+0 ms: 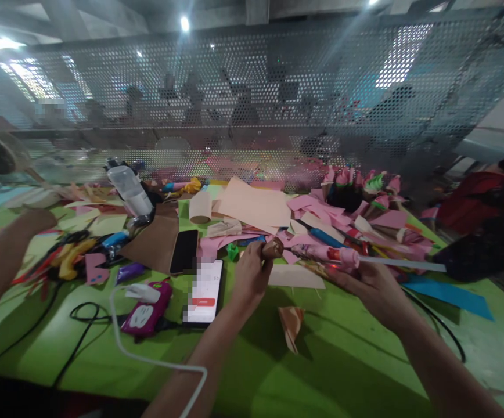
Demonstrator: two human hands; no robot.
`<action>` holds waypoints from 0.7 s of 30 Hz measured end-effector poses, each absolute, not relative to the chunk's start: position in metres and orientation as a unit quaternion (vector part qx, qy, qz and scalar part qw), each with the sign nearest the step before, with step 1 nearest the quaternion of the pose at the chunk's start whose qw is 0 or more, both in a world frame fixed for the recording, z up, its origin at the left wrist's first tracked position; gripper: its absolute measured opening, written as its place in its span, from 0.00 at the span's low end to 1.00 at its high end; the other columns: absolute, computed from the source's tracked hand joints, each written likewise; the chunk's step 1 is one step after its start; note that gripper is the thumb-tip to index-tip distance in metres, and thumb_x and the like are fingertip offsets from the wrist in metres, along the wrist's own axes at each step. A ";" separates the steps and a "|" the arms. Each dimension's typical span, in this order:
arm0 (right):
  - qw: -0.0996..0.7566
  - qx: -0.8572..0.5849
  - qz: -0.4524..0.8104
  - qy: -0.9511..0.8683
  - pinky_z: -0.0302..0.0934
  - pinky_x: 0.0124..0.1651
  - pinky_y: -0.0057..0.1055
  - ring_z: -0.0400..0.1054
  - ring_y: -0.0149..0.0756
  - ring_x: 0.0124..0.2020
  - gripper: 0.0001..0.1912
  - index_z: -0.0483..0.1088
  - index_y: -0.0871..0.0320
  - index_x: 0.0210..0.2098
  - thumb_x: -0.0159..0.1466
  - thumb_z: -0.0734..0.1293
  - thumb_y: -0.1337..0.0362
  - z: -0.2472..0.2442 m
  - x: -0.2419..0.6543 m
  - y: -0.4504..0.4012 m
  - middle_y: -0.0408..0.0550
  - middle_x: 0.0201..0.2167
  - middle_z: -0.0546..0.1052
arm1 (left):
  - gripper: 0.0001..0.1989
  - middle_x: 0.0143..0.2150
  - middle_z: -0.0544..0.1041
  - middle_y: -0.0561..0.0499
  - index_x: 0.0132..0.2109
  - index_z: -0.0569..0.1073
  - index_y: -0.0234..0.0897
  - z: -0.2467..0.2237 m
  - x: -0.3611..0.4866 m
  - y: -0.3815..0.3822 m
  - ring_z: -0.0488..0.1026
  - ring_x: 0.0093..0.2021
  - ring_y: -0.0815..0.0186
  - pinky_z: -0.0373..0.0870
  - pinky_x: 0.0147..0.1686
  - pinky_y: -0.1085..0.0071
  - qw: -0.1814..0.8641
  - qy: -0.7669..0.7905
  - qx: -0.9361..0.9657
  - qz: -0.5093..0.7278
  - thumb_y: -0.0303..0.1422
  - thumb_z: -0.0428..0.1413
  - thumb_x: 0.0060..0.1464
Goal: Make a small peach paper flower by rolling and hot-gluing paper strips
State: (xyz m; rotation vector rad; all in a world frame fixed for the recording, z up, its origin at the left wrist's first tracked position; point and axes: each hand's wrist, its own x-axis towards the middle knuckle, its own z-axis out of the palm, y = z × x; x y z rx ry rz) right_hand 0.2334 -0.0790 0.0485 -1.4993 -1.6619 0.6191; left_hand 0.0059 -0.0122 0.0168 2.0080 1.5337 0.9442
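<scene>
Near the middle of the table, my left hand (251, 268) is closed around a small brown rolled piece (273, 248), which looks like paper. My right hand (371, 285) grips a pink hot glue gun (333, 254), its nozzle pointing left at the roll's end. Whether nozzle and roll touch is too small to tell. A long whitish glue stick (404, 264) juts out of the gun's back. Below the hands lies a folded brown-and-orange paper piece (292, 326). A pale paper strip (295, 277) rests just behind it, between my hands.
Two phones, a black one (184, 251) and one with a lit screen (206, 293), lie left of my hands. Cables cross the green table (243, 377) near a magenta case (147, 310). Paper scraps (252, 203) and a bottle (130, 188) stand behind. Another person's arm (8, 255) reaches in at left.
</scene>
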 end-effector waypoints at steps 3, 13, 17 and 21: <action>0.453 -0.602 0.309 -0.581 0.60 0.25 0.34 0.66 0.38 0.23 0.20 0.76 0.55 0.29 0.55 0.70 0.43 0.059 0.233 -0.076 0.45 0.21 0.74 | 0.11 0.44 0.77 0.47 0.48 0.68 0.38 0.013 0.005 -0.009 0.73 0.42 0.62 0.68 0.44 0.66 0.290 0.519 0.704 0.389 0.29 0.54 0.57; 0.437 -0.689 0.328 -0.476 0.48 0.21 0.29 0.55 0.29 0.16 0.25 0.69 0.56 0.26 0.52 0.70 0.39 0.070 0.288 -0.146 0.38 0.12 0.64 | 0.15 0.37 0.76 0.51 0.41 0.68 0.38 0.027 0.012 -0.004 0.71 0.36 0.66 0.68 0.39 0.70 0.433 0.406 0.620 0.513 0.40 0.60 0.49; 0.382 -0.727 0.362 -0.442 0.49 0.21 0.30 0.57 0.30 0.16 0.25 0.71 0.57 0.32 0.56 0.67 0.39 0.046 0.307 -0.178 0.40 0.14 0.66 | 0.15 0.38 0.77 0.51 0.43 0.68 0.39 0.030 0.014 -0.006 0.71 0.37 0.67 0.68 0.39 0.71 0.450 0.393 0.617 0.512 0.38 0.61 0.49; 0.344 -0.755 0.279 -0.483 0.51 0.21 0.32 0.60 0.33 0.18 0.22 0.70 0.55 0.28 0.59 0.65 0.42 0.023 0.318 -0.185 0.44 0.16 0.69 | 0.19 0.39 0.76 0.51 0.44 0.69 0.39 0.028 0.014 -0.004 0.72 0.36 0.67 0.69 0.36 0.72 0.488 0.388 0.586 0.517 0.38 0.63 0.45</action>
